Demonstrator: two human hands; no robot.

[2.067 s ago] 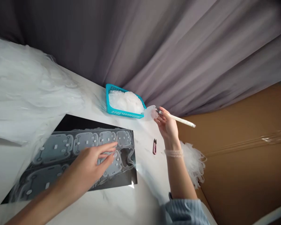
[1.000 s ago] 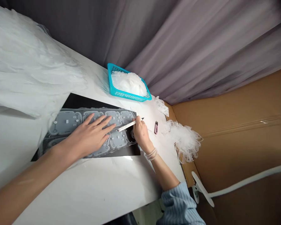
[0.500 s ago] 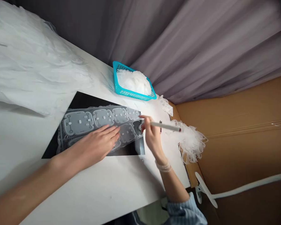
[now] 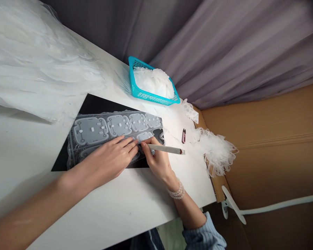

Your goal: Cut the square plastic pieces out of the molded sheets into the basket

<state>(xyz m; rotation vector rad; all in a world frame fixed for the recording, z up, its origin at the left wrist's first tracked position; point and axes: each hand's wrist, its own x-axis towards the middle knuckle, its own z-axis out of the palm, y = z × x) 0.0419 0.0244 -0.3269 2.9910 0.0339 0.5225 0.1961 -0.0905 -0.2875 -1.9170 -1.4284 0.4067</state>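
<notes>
A clear film sheet point(image 4: 91, 130) with two rows of frosted, rounded panels lies on a black mat point(image 4: 94, 102). My left hand point(image 4: 111, 156) rests flat on its lower row, fingers stretched out and holding nothing. Close beside those fingertips, my right hand point(image 4: 158, 161) pinches a slim white pen-like tool point(image 4: 167, 149) with a dark red mark near its rear end. The tool's tip points left at the lower row of panels and is hidden by the fingers. Parts of the lower panels are covered by both hands.
A turquoise basket point(image 4: 156, 99) of white pieces stands at the table's back edge. Small pink thread snips point(image 4: 183, 136) lie right of the mat, near a heap of white looped scraps point(image 4: 219, 152). Layered white film point(image 4: 41, 69) covers the back left. A white clamp point(image 4: 233, 205) grips the right edge.
My right hand has come down and left from the sheet's right end to the lower row, close to my left hand. The left hand stays on the sheet. The view has shifted slightly.
</notes>
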